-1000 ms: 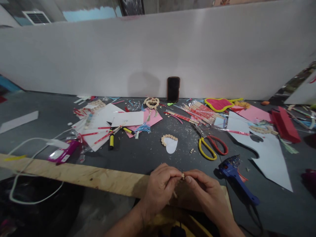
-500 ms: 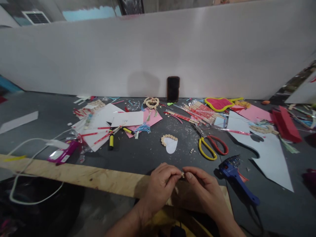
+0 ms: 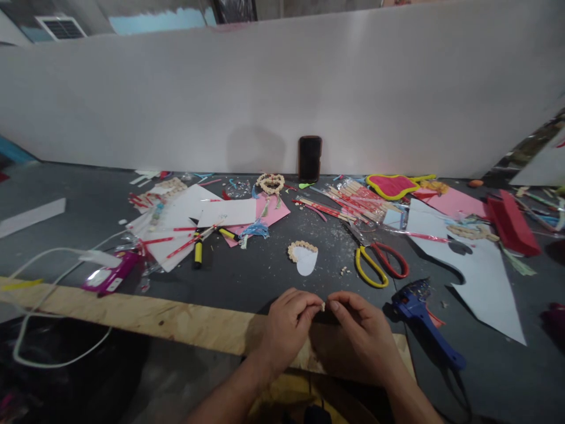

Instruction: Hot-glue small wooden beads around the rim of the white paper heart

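Observation:
My left hand (image 3: 286,330) pinches a small pale piece (image 3: 323,307) between thumb and forefinger, above the table's front edge. Close beside it, my right hand (image 3: 366,330) has thumb and forefinger drawn together; whether anything is between them is too small to make out. Beyond both hands lies a white paper heart (image 3: 306,262) whose upper left edge is lined with small pale pieces. Several loose pale bits (image 3: 344,271) are scattered to the heart's right.
Scissors (image 3: 373,265) with yellow and red handles and a blue glue gun (image 3: 426,321) lie to the right. A phone (image 3: 309,159) leans on the white partition (image 3: 176,106). Papers, wrapped sticks (image 3: 353,200) and a purple glue gun (image 3: 112,274) with a white cord surround the work area.
My fingertips have parted slightly, and the small pale piece now shows at my left fingertips. A pale strip seen below my left hand before no longer shows.

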A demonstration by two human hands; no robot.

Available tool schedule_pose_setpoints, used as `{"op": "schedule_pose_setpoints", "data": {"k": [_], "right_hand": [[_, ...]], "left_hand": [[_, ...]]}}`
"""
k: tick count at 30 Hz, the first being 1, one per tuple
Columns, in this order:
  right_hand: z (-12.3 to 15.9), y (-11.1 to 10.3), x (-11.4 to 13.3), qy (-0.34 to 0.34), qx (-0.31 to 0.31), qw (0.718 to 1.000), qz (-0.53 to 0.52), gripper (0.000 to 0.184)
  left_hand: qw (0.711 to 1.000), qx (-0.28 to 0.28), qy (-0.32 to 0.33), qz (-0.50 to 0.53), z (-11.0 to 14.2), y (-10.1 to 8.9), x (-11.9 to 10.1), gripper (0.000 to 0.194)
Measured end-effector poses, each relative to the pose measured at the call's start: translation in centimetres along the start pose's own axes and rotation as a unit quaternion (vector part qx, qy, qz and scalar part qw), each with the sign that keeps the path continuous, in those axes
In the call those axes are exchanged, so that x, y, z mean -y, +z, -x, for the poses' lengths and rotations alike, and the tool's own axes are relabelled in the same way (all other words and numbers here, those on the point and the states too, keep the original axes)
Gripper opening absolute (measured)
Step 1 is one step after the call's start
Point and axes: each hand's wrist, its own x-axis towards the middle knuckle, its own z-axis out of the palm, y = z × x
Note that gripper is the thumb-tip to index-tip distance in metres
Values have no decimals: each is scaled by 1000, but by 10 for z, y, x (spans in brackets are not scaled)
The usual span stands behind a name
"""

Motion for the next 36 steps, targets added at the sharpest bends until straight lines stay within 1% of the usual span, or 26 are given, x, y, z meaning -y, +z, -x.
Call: {"op": "schedule_pose_setpoints", "data": {"k": [3, 7, 9, 11, 13, 16, 19, 21, 24, 26, 28, 31, 33, 36], "right_hand": [[-1, 0, -7, -16, -11, 999, 32, 17], [2, 4, -14, -48, 13, 997, 52, 21], [2, 6, -14, -72, 14, 995, 69, 20], [3, 7, -13, -86, 2, 993, 80, 17], [3, 8, -11, -92, -8, 992, 84, 15], [4, 7, -10, -95, 0, 991, 93, 15], [5, 5, -13, -102, 1, 988, 113, 16], [4, 3, -17, -123, -16, 980, 155, 16], [0, 0, -23, -170, -50, 947, 266, 17], [-4, -2, -26, -184, -60, 927, 320, 17], [-7, -4, -27, -183, -59, 919, 344, 16], [-8, -5, -28, -179, -57, 909, 373, 14], [-8, -5, -29, -177, -56, 904, 384, 14], [-6, -6, -32, -179, -53, 901, 391, 15]], "left_hand": [[1000, -2, -2, -7, -4, 1, 3, 16], [999, -5, -30, 22, -7, 2, 3, 14], [997, -4, -53, 47, -7, 3, 0, 13], [996, -3, -68, 65, -6, 4, -2, 12], [995, -5, -72, 70, -5, 5, -3, 11], [996, -1, -68, 60, -4, 6, -2, 12], [998, 9, -47, 34, -3, 5, 1, 15], [1000, 13, -22, 11, -3, 3, 4, 19], [999, 2, 17, -33, -4, -4, 11, 26], [997, -11, 35, -70, -7, -10, 18, 28], [993, -18, 45, -105, -10, -17, 24, 27], [989, -9, 52, -138, -16, -22, 27, 23], [987, 6, 61, -146, -20, -22, 25, 23], [984, 32, 91, -147, -26, -20, 18, 23]]}}
